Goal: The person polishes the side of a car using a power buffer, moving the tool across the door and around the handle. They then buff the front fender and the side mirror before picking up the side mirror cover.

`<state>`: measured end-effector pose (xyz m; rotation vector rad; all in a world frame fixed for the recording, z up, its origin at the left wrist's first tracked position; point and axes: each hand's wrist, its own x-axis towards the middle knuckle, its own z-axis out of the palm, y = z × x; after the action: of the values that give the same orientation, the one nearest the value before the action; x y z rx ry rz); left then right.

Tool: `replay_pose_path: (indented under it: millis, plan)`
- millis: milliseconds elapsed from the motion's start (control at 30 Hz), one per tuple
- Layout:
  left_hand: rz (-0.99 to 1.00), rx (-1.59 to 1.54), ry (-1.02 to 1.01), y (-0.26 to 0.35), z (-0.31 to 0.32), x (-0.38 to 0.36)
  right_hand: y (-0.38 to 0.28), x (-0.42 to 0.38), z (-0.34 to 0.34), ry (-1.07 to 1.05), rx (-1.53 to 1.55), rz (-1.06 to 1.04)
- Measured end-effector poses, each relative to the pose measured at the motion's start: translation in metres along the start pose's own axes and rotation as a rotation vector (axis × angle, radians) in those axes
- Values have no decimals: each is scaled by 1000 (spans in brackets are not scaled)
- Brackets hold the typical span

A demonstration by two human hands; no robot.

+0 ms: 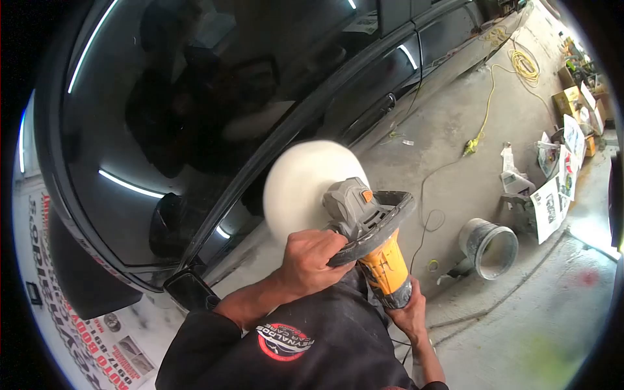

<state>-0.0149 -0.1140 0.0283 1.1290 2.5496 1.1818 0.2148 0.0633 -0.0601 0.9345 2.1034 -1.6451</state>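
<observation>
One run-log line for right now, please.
left hand: on loop handle | right hand: on polisher rear | white pad: by black car | pad contact: unclear

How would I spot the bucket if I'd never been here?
Find the shiny black car, then look across the concrete floor to the newspapers. The bucket is near them, dusty and pale. Unlike those printed sheets, it's round with a wide open mouth.

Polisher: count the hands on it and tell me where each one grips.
2. The left hand grips the loop handle; the right hand holds the dark rear end of the yellow body. No other hand shows.
</observation>
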Motion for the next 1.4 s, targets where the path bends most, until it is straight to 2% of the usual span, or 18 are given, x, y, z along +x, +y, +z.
replay_pose_path:
  millis: [333, 533, 767, 933, 1233, 1400]
  plan:
    - [169, 396, -161, 43, 25, 79, 30, 54, 32, -136, 373, -132]
    - [298, 529, -192, 50, 48, 133, 18, 91, 39, -92, 611, -153]
    - [381, 548, -192, 47, 65, 180, -1, 127, 28, 17, 635, -213]
    - [387, 513, -160, 34, 59, 139, 19, 108, 48, 93, 528, -265]
    - [257, 493, -166, 9, 7, -16, 66, 34, 148, 11, 423, -218]
    - [203, 458, -231, -6, 14, -59, 94, 16, 183, -37, 448, -194]
